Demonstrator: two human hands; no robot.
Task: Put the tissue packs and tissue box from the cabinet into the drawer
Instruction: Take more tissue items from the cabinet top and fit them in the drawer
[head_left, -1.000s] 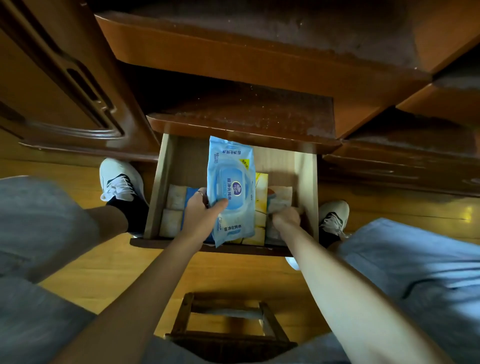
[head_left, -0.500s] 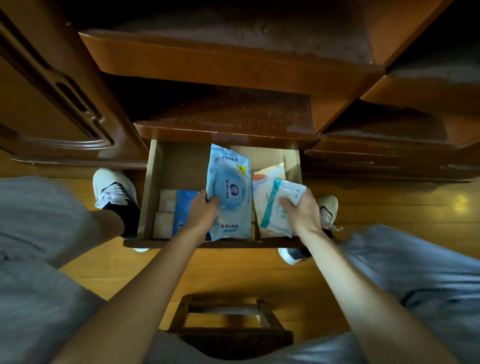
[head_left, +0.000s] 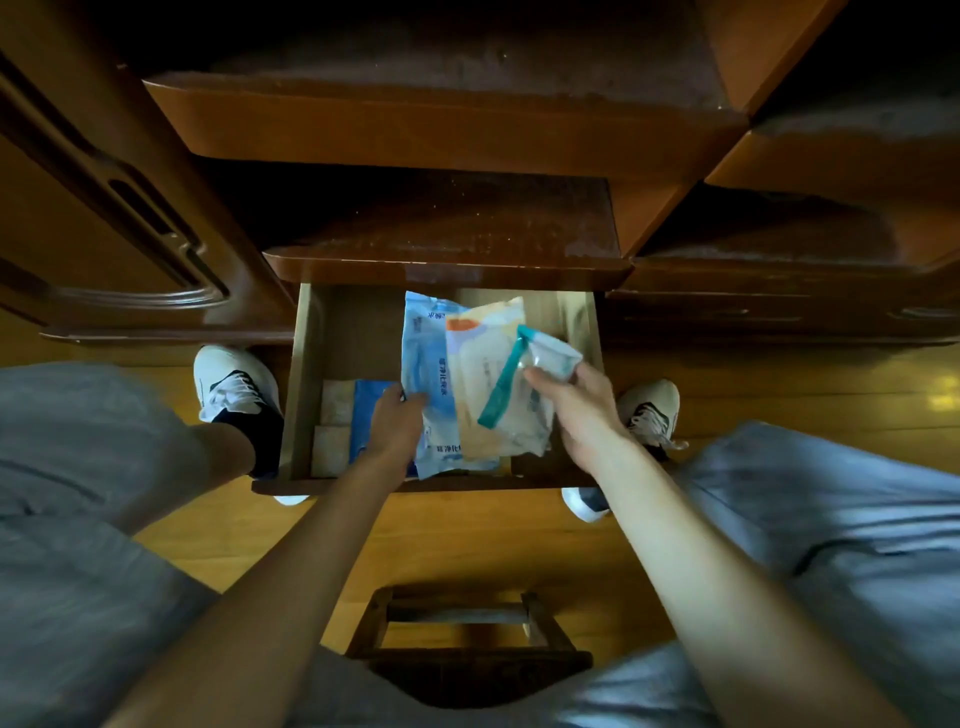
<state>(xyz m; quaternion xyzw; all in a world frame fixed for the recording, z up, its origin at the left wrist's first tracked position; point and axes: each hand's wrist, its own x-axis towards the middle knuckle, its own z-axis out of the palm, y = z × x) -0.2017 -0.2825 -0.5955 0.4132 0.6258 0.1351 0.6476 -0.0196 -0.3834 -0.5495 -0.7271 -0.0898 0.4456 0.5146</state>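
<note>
Head view: an open wooden drawer (head_left: 304, 395) is being looked down on, pulled out from under the cabinet (head_left: 447, 130). The blue wet-wipe pack (head_left: 423, 384) is being pinched at its lower left edge by the left hand (head_left: 397, 428), thumb on top and fingers curled beneath, and it is being held tilted over the middle of the drawer. Half a second ago this pack was being shown full-face; now much of it is being covered by the pale orange pack (head_left: 493, 389), which has been shifted leftward to overlap it. That pale pack and a clear pack with a teal stripe (head_left: 535, 369) are being gripped together by the right hand (head_left: 576, 410), fingers closed on their right side; the teal-striped pack has been turned more steeply than before. At the drawer's left, two small beige tissue packs (head_left: 332, 428) and a dark blue pack (head_left: 371, 410) are lying flat, unchanged. White shoes (head_left: 234, 382) are being kept either side of the drawer, and a wooden stool (head_left: 462, 639) is being seen below.
</note>
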